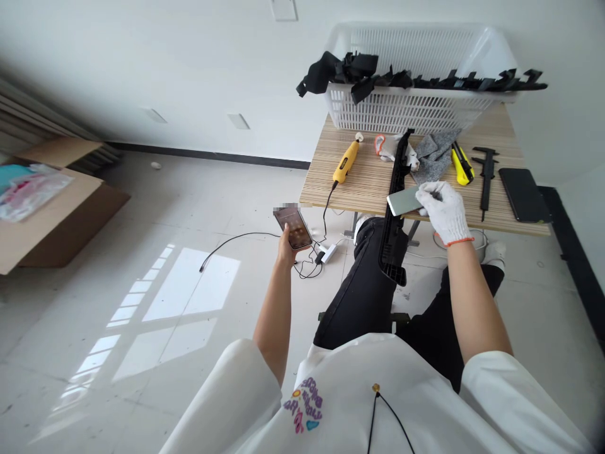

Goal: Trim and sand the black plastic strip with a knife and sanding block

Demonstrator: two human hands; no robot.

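Observation:
My bare left hand is closed around a smartphone with its screen lit, held off the table's front left. A white knitted glove with an orange cuff covers my right hand. Its fingers pinch a flat, pale green-grey rectangular piece whose exact kind I cannot make out. That piece lies across a long black plastic part, which rests partly on the table edge and partly over my leg. Close by are a grey cloth and another white glove.
On the wooden table lie a yellow corded rotary tool, a yellow utility knife, a black caliper and a dark phone. Behind them, a white basket carries black plastic parts. Cables and a power strip lie on the floor.

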